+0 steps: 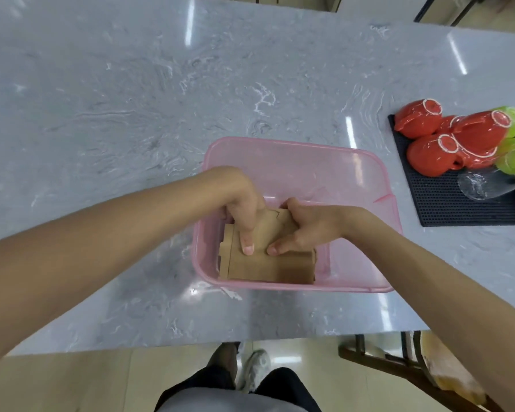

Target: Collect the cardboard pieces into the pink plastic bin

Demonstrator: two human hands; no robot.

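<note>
Inside bin (369, 162), near-left corner: cardboard (268, 263) stack, both hands on top.
Left hand (244, 209) and right hand (303, 230) press fingers flat on the stack, gripping its far edge; placing step seemingly under way. Counter (101, 114) shows no loose pieces. Next move, by judgement: let go, lift hands clear without dragging pieces out. Cups (434, 135) on mat, far right.

Grey marble table (131, 114) over glossy beige floor (86, 382).
</note>
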